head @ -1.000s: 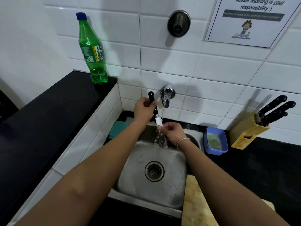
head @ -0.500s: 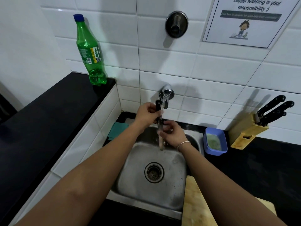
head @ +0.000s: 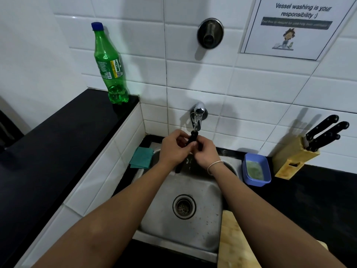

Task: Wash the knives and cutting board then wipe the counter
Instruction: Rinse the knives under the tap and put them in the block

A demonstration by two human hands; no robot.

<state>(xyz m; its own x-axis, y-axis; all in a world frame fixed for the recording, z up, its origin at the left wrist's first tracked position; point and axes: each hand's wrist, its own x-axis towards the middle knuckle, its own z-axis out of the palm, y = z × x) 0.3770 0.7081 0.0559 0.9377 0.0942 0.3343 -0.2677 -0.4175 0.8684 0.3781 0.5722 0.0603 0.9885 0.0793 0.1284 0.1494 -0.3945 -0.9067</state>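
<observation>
Over the steel sink (head: 201, 231), right under the tap (head: 198, 115), both my hands hold one knife (head: 193, 136). Its black handle points up between my fingers into the running water. My left hand (head: 173, 149) grips it from the left, and my right hand (head: 205, 153) has its fingers curled round it from the right. A dark end of the knife (head: 178, 168) sticks out below my left hand; the rest is hidden. The wooden cutting board (head: 235, 246) lies at the sink's front right corner.
A wooden knife block (head: 293, 154) with three black-handled knives (head: 326, 130) stands on the black counter (head: 313, 202) at the right. A blue tub (head: 255, 169) sits beside the sink. A folded green cloth (head: 142, 157) lies left of it. A green bottle (head: 110, 68) stands on the raised left ledge (head: 48, 151).
My hands have closed together on the knife, and the handle now sits under the tap. The white foam seen on the blade a second ago is gone from view.
</observation>
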